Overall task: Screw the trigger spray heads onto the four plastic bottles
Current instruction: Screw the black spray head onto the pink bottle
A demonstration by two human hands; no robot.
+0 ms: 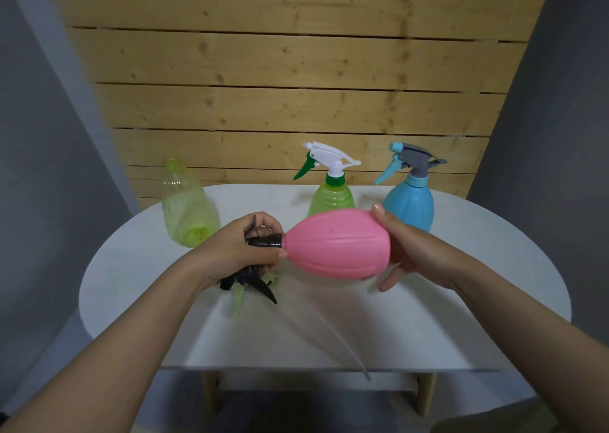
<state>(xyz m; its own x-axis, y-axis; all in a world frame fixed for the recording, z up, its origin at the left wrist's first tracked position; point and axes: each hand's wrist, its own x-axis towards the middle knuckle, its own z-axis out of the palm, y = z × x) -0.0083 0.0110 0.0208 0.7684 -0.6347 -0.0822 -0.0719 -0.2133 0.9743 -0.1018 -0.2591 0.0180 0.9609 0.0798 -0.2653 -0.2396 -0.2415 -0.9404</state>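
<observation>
A pink bottle [337, 245] lies on its side in the air above the white table [461, 301]. My right hand [405, 248] grips its base. My left hand [240, 248] is closed on the black trigger spray head [265, 241] at the bottle's neck. A headless pale green bottle [188, 208] stands at the back left. Behind the pink one stand a green bottle [331, 195] with a white and green spray head [329, 161] and a blue bottle [410, 202] with a grey and blue head [412, 161]. A light green spray head [239, 301] lies on the table under my left hand, its clear tube [333, 340] trailing to the front edge.
A wooden slat wall [296, 86] rises directly behind the table. The table's front edge [296, 368] is close to me, with wooden legs below it.
</observation>
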